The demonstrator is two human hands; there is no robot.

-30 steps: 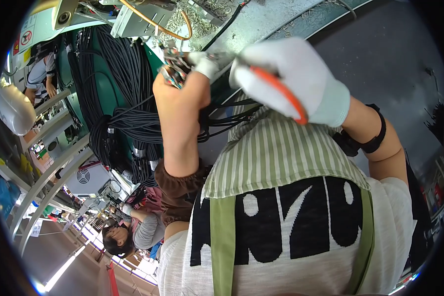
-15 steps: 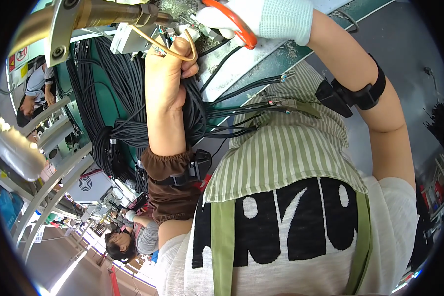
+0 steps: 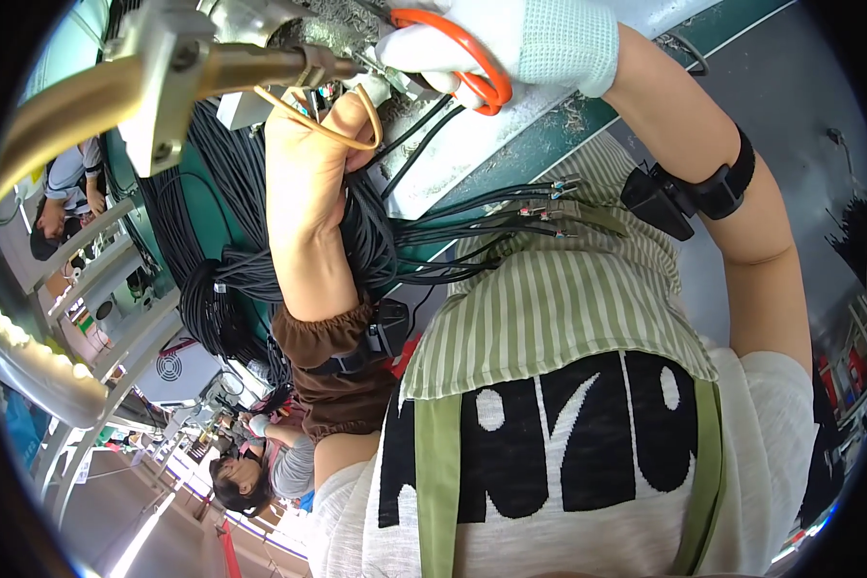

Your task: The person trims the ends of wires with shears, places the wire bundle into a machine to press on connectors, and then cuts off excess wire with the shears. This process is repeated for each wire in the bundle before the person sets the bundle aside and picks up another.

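My left hand, bare below a brown sleeve cover, is closed under the machine's brass-coloured nozzle. Short coloured wire ends show at its fingertips, but most of its grip is hidden. A tan loop curves across the thumb. In a white glove, my right hand is wrapped round scissors with red-orange handles. Its fingers pass through the handle loop, close to a small metal clamp-like part. Black cables run down from between the hands.
Large bundles of black cable lie on the green bench. Several stripped cable ends stick out over my striped apron. Wire clippings litter the bench edge. Two people work at the left, beyond curved white rails.
The view has shifted, and the nozzle and its bracket appear lower and further right. My left hand has moved slightly left and down. Both hands keep their hold.
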